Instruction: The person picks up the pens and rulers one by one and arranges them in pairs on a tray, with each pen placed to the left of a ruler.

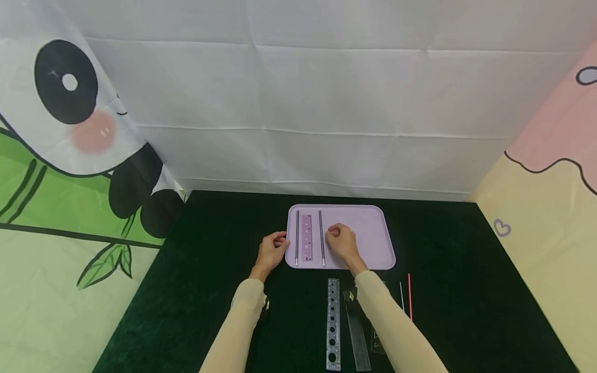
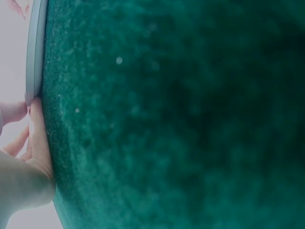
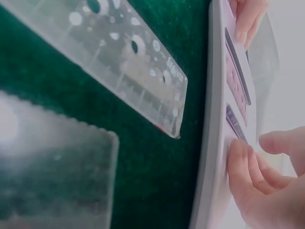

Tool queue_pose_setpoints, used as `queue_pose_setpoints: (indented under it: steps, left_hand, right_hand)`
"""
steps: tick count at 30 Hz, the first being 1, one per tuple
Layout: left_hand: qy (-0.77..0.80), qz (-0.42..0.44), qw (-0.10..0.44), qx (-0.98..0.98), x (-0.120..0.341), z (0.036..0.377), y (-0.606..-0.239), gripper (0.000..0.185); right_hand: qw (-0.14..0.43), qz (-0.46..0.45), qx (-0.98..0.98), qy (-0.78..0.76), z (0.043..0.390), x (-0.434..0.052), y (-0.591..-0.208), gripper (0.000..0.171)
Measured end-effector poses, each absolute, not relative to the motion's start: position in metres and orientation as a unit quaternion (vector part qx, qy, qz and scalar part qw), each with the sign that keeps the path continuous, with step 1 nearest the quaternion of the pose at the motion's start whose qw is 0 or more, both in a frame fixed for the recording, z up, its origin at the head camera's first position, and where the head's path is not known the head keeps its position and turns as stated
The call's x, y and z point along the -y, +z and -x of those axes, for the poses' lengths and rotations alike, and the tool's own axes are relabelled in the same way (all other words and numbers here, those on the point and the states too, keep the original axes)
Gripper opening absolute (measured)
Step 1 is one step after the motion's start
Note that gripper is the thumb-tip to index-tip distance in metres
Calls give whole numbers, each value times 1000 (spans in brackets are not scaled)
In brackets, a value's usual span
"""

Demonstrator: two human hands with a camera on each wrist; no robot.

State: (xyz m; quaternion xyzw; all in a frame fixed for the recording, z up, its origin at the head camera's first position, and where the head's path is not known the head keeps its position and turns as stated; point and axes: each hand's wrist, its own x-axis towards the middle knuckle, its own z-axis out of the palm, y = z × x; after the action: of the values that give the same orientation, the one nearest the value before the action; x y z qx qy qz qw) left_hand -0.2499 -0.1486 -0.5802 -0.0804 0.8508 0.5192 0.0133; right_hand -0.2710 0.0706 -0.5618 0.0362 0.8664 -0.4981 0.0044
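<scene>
A pale purple tray (image 1: pixel 366 233) lies on the table. On it a pink ruler (image 1: pixel 307 237) sits between two slim dark pencil-like sticks, the left stick (image 1: pixel 297 238) and the right stick (image 1: pixel 322 238), all roughly parallel. My left hand (image 1: pixel 272 250) pinches the tray's left rim (image 2: pixel 36 57) between thumb and finger in the left wrist view. My right hand (image 1: pixel 342 241) is over the tray, just right of the right stick. In the right wrist view its fingertips (image 3: pixel 237 149) are right at that stick's end, the thumb held apart from them.
In front of the tray lie a clear ruler with round holes (image 1: pixel 333 324) and a wider clear ruler (image 1: pixel 357 331). Another clear piece (image 1: pixel 377 342) is partly under my right forearm. A red stick (image 1: pixel 409 295) and a thin pale stick (image 1: pixel 401 295) lie to the right on dark green cloth (image 1: pixel 443 269).
</scene>
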Motion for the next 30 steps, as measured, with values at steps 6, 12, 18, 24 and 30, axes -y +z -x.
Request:
queue_pose_setpoints:
  steps: [6,12,18,24,30]
  left_hand:
    - [516,83,17,-852,148,250,-578,34]
    - [518,83,20,-851,148,249,-579,35]
    - [520,80,14,-850,148,250,-579,34]
    - [520,83,13,-850,147,249,-577,34]
    - [519,85,16,-850,147,248,-576,34]
  right_hand:
    - [1,-26,-863,-504,262,-75,-560,18]
    - [-1,-20,-854,-520,253,-78,-561,18]
    - [-10,-7,-849,-528,244,-81,-564,17]
    - [-13,10,-845,-535,236,-84,-562,17]
    - [-7,23,-834,-551,224,-86,-560,18]
